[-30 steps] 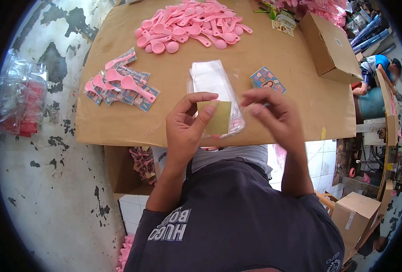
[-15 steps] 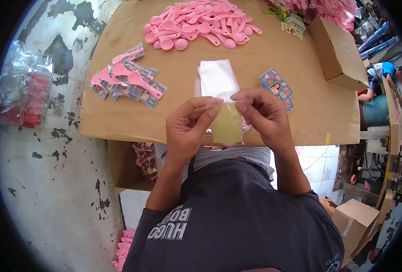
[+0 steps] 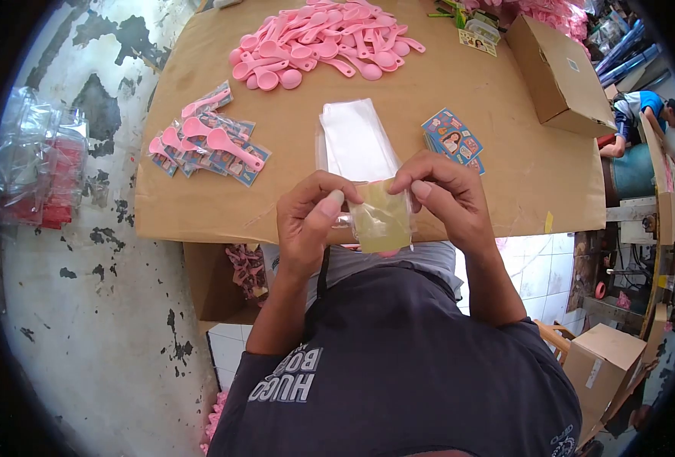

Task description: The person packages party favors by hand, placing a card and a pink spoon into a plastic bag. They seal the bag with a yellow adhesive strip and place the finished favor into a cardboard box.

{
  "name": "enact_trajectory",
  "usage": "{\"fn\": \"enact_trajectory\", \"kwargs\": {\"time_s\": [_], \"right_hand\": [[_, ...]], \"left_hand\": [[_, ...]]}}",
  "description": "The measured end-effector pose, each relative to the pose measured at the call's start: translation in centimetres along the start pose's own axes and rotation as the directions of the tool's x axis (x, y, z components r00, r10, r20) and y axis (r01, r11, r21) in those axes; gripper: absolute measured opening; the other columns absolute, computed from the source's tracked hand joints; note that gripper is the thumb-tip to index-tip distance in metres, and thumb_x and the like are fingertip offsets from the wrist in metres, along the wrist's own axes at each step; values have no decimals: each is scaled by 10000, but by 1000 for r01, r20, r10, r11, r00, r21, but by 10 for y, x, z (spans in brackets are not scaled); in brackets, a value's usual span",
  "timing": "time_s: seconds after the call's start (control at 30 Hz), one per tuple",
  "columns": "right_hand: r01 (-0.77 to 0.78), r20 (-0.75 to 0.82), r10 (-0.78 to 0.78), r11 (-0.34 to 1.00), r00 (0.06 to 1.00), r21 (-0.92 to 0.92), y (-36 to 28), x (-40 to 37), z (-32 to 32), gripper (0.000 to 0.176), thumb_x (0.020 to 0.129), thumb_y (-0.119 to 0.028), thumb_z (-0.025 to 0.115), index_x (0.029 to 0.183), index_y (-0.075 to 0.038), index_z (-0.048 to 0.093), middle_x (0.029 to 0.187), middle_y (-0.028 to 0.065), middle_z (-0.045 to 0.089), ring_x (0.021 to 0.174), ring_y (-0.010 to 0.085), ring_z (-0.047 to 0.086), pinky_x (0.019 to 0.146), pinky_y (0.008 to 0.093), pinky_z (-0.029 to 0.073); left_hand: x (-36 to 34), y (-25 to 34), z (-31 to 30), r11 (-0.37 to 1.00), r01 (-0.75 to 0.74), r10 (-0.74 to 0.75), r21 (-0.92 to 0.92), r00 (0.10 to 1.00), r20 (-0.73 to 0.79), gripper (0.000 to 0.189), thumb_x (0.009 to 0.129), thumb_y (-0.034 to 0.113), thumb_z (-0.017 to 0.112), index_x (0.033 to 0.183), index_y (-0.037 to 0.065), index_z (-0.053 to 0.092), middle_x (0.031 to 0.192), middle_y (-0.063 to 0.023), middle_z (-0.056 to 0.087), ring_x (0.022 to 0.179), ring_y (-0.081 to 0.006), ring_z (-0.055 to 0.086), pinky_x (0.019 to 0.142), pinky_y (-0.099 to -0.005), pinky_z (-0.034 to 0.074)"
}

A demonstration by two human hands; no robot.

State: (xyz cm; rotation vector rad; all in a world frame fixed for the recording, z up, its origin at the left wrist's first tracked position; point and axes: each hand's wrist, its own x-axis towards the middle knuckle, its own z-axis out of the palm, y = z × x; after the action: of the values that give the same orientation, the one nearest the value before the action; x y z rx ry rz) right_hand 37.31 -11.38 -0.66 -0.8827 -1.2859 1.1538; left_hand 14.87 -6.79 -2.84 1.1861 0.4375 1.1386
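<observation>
Close to the table's front edge, a small clear plastic bag (image 3: 383,228) with a yellowish card in it hangs between my two hands. My left hand (image 3: 311,217) grips the bag's upper left edge, its thumb raised. At the upper right corner my right hand (image 3: 451,198) pinches the bag with curled fingers. A bit of pink shows just below the bag; what it is, I cannot make out. Just beyond my hands lies a stack of empty clear bags (image 3: 359,141). To its right is a small pile of blue printed cards (image 3: 453,141).
A heap of pink scoops (image 3: 326,42) covers the table's far side. Packed scoops with cards (image 3: 208,141) lie at the left. An open cardboard box (image 3: 558,76) stands at the back right. Another person (image 3: 642,114) sits beyond the table's right side.
The bag with the card has come slightly lower and tilted, and its glossy front now catches light. Both thumbs have lifted from the bag's top edge. The camera view has shifted a little.
</observation>
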Motion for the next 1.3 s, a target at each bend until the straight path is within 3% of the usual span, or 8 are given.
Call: {"fn": "enact_trajectory", "kwargs": {"time_s": [0.27,0.5,0.67,0.73,0.87,0.93,1.1,1.3], "right_hand": [[-12,-123,6,999,992,-50,3,3,19,365,933,-8,748,1268,-29,603,948,-11,616,859,45,601,687,182,473],[62,-132,-56,997,990,39,2,10,31,511,897,-29,798,1343,-51,551,998,-12,602,839,25,571,669,175,458],[-60,-144,1,913,990,-405,14,11,33,511,850,-32,825,1306,-57,596,1016,-16,604,718,26,468,598,189,386],[-48,-145,-13,910,989,-412,16,9,30,400,868,-25,799,1237,-52,646,1007,-14,613,715,27,477,583,194,381],[-103,-153,36,883,988,-458,15,2,20,198,903,-37,760,1090,-45,696,984,-5,634,724,31,511,586,194,387],[-111,-148,48,884,988,-455,17,-2,13,142,916,-40,745,1049,-43,697,970,-6,631,722,33,519,591,197,390],[-145,-172,77,888,982,-435,16,-6,7,96,928,-45,733,1019,-43,702,937,-7,625,717,37,521,594,207,387],[-109,-122,57,873,991,-475,15,-2,6,92,931,-37,730,1019,-40,703,939,1,633,705,46,524,590,214,384]], "left_hand": [[-2,9,10,996,87,-82,34,987,-141,280,948,-32,711,1213,-30,621,1043,-141,761,961,-119,700,805,-228,545],[-9,13,-11,969,223,-229,109,972,48,383,981,-43,660,1359,-58,600,1163,-149,749,1068,-143,694,922,-286,563],[-7,22,-30,953,69,-35,295,992,-119,259,970,-73,640,1219,-59,708,1191,-143,746,1153,-178,683,999,-335,542],[4,29,-50,790,-262,337,555,941,-36,299,919,-118,631,1188,-37,735,1223,-153,744,1216,-256,681,1039,-386,527],[18,53,-101,407,-309,489,859,869,81,369,880,-139,596,1184,4,749,1303,-173,712,1313,-335,625,1117,-454,466],[23,55,-126,10,-98,364,995,927,87,427,876,-153,554,1186,55,761,1388,-153,665,1405,-353,535,1184,-498,382],[23,31,-132,143,-58,334,988,942,7,414,962,63,602,1347,184,693,1545,-108,542,1490,-360,422,1231,-577,253],[39,26,-121,-114,-36,221,993,973,60,532,975,398,674,1478,251,581,1689,-92,331,1574,-410,211,1213,-699,114]]}}
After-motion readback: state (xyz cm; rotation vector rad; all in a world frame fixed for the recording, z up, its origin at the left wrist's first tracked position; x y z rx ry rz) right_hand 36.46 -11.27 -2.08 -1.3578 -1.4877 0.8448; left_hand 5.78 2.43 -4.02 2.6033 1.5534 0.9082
